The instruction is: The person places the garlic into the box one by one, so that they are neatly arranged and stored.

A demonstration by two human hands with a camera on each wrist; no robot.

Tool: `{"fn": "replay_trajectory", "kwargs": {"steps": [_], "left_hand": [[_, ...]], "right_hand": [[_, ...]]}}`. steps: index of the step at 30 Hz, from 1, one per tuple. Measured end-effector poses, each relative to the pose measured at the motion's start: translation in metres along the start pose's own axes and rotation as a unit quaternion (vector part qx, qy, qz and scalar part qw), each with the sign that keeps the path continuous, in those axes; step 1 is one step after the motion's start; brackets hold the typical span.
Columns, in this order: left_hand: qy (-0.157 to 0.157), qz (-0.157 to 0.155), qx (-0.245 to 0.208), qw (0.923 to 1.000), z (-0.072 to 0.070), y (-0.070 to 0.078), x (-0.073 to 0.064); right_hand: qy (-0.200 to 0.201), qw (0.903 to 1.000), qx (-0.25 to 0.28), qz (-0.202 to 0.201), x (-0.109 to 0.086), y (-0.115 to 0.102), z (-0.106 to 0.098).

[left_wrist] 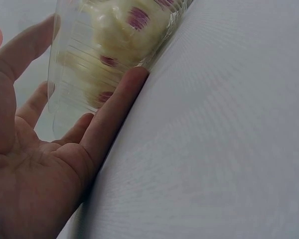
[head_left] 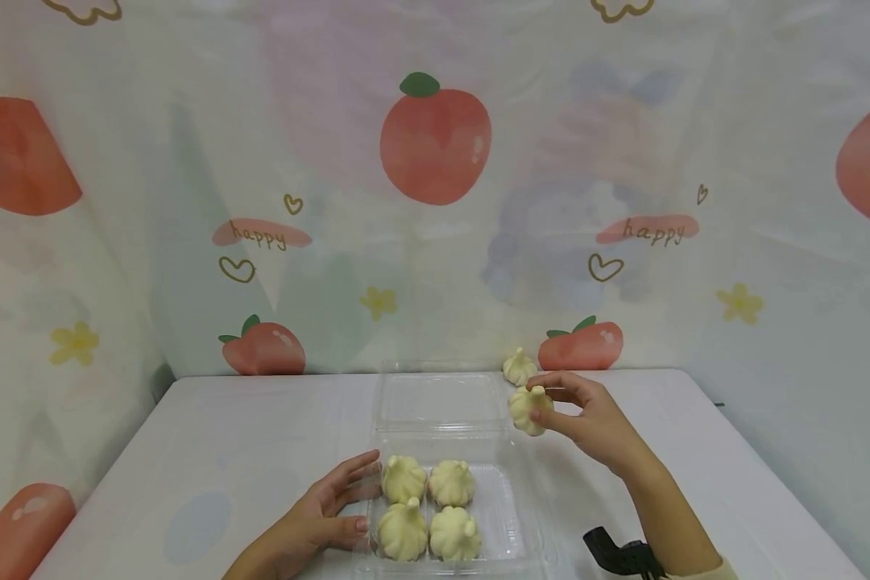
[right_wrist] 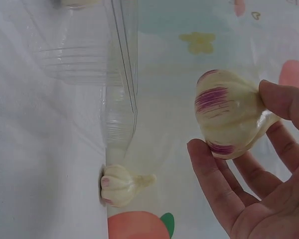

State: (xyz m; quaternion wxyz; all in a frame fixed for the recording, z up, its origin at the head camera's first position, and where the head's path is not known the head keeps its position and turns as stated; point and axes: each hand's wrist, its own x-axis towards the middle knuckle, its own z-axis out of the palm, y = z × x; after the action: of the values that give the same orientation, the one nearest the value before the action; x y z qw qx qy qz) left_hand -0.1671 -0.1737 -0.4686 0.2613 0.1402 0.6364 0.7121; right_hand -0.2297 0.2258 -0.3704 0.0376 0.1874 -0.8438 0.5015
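My right hand pinches a pale garlic bulb between thumb and fingers, raised over the far right of the table. Purple streaks mark that bulb's side in the right wrist view. Left of it, a clear plastic clamshell box lies with its lid folded back. Several garlic bulbs sit in two rows in the box's left part. My left hand rests at the box's left wall, fingers and thumb extended along it; the left wrist view shows one finger low by the tabletop.
Another garlic bulb stands near the table's back edge, just behind the held one. The white-covered table meets a fruit-patterned curtain at the back. A black strap piece is on the right wrist.
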Motion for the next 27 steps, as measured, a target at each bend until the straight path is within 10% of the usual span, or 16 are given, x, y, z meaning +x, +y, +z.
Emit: {"fn": "replay_trajectory", "kwargs": {"steps": [27], "left_hand": [[-0.005,0.002,-0.003,1.0000,-0.002,-0.002,0.000]], "right_hand": [[-0.089,0.9956,0.013,-0.024,-0.005,-0.014,0.008]]}}
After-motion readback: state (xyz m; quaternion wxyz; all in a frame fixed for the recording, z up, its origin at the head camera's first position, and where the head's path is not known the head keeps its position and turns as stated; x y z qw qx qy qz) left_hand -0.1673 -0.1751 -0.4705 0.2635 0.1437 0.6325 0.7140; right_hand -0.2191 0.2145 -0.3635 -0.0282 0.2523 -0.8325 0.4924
